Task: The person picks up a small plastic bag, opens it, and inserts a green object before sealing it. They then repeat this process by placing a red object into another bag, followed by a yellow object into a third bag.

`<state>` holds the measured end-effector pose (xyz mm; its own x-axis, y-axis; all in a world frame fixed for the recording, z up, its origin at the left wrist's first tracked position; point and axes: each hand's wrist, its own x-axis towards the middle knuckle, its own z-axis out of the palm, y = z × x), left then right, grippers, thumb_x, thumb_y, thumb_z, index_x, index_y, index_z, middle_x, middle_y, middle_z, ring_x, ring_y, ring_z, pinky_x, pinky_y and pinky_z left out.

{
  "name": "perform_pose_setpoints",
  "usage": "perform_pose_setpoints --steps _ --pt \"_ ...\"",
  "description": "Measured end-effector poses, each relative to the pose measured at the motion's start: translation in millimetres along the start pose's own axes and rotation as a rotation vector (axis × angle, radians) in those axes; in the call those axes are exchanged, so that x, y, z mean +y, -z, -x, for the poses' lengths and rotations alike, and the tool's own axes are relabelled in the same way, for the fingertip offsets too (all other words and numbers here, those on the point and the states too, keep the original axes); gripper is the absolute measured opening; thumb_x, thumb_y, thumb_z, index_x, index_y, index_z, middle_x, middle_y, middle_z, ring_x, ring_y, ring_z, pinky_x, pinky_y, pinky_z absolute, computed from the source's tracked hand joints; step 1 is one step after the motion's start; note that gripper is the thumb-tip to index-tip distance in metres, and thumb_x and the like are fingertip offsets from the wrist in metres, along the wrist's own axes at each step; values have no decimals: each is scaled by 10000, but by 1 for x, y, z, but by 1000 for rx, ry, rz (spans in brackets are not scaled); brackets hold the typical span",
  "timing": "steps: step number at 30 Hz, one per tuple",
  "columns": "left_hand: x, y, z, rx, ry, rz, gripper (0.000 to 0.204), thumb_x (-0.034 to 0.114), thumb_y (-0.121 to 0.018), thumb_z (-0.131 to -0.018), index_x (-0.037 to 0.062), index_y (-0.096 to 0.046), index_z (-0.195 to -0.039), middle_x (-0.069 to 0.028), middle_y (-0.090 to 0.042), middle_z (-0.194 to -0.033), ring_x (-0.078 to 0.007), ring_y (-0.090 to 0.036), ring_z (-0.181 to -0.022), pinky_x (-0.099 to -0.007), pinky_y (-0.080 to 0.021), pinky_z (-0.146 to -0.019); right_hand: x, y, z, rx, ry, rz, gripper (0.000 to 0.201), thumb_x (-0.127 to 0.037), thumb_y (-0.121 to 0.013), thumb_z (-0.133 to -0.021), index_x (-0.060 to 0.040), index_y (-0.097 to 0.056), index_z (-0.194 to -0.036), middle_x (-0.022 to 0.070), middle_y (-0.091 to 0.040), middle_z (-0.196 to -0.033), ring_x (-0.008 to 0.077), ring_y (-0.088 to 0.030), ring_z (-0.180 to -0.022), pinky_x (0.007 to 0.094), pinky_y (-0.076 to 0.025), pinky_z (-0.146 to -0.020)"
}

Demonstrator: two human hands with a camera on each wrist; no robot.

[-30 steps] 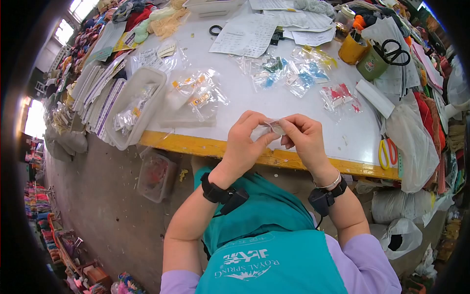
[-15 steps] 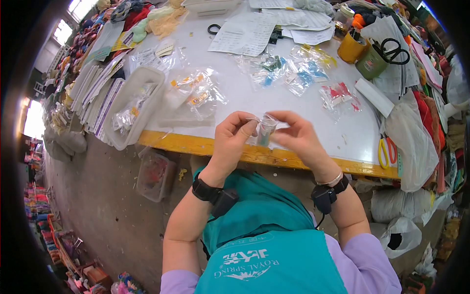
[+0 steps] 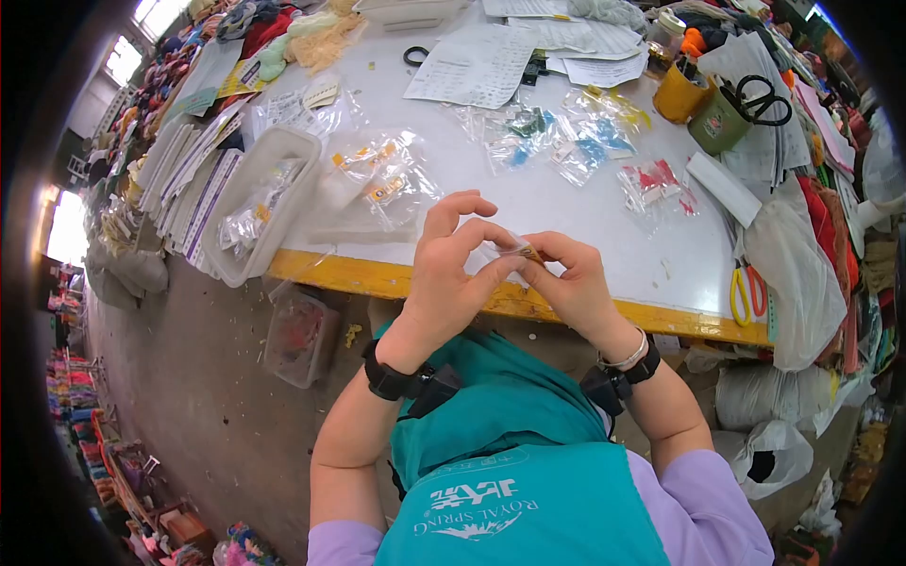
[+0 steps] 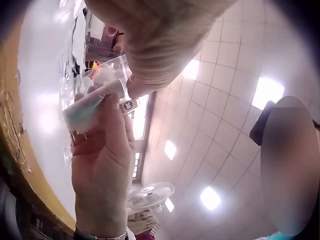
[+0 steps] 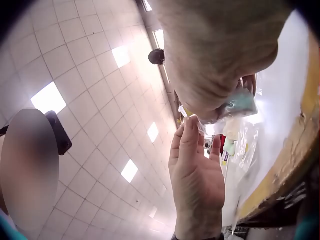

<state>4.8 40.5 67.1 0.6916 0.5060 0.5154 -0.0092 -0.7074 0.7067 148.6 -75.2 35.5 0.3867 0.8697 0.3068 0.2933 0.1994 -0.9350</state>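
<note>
Above the table's front edge, both hands hold a small clear plastic bag (image 4: 92,107) with pale green stuff inside. My left hand (image 3: 451,274) pinches the bag's edge between thumb and forefinger, its other fingers raised. My right hand (image 3: 574,283) grips the bag from the other side, thumb near its top. A small yellow label (image 4: 128,105) marked 38 shows by the right thumb in the left wrist view. From the right wrist, the green end of the bag (image 5: 242,104) sticks out past the right hand's fingers.
Bags with yellow labels (image 3: 382,174) and a white bin (image 3: 269,212) lie left. Further in are bags with blue pieces (image 3: 590,151) and a bag with red pieces (image 3: 656,186). Cups with scissors (image 3: 755,102) stand at back right. Yellow-handled scissors (image 3: 739,297) hang at the right edge.
Half a second ago the bag hung upright between the hands with its green part low; now it lies folded closer between the fingers. The left hand's outer fingers have lifted.
</note>
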Motion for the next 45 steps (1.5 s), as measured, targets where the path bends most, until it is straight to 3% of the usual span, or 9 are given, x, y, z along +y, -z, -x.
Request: perform_pose_setpoints --steps 4,13,16,25,34,40,45 --pt "8 3 0 -121 235 252 179 111 -752 -779 45 -651 -912 -107 -560 -1113 -249 -518 -1154 -367 -401 -975 1 4 2 -30 18 86 180 -19 -685 -825 6 -687 -1003 106 -698 -869 141 -634 -734 272 -499 -654" --pt "3 2 4 -167 331 160 178 106 -752 -784 31 -607 -855 -92 -549 -1111 -200 -525 -1107 -337 -412 -958 3 3 1 34 232 286 183 18 -674 -792 -20 -687 -970 131 -685 -850 232 -667 -715 304 -519 -623" --pt "-5 -3 8 -152 288 351 163 80 -739 -799 37 -598 -869 -82 -530 -1143 -177 -516 -1116 -327 -416 -962 0 3 1 15 220 256 188 24 -672 -787 -22 -686 -968 133 -684 -848 241 -673 -724 307 -523 -628" --pt "1 -3 10 -165 465 662 173 48 -718 -821 71 -547 -817 -61 -523 -1156 -139 -500 -1126 -322 -411 -968 -1 2 2 -6 175 169 193 28 -673 -789 -24 -690 -974 131 -696 -865 238 -682 -746 314 -536 -656" --pt "1 -3 13 -119 409 477 130 38 -709 -826 49 -602 -898 -58 -564 -1063 -197 -520 -1155 -354 -421 -974 -7 1 1 14 247 243 188 26 -685 -776 -36 -701 -953 134 -695 -853 273 -682 -749 325 -541 -655" --pt "-5 -4 14 -122 311 557 112 21 -706 -822 34 -615 -885 -76 -576 -1061 -199 -532 -1138 -342 -432 -959 -6 1 3 -23 197 188 181 30 -682 -787 -24 -698 -958 131 -695 -854 251 -681 -747 315 -538 -659" --pt "6 1 10 -113 250 388 134 23 -728 -784 29 -614 -854 -77 -599 -990 -182 -578 -962 -307 -463 -843 -8 2 6 -41 94 98 182 34 -664 -806 -15 -705 -976 120 -700 -860 200 -675 -754 292 -528 -670"
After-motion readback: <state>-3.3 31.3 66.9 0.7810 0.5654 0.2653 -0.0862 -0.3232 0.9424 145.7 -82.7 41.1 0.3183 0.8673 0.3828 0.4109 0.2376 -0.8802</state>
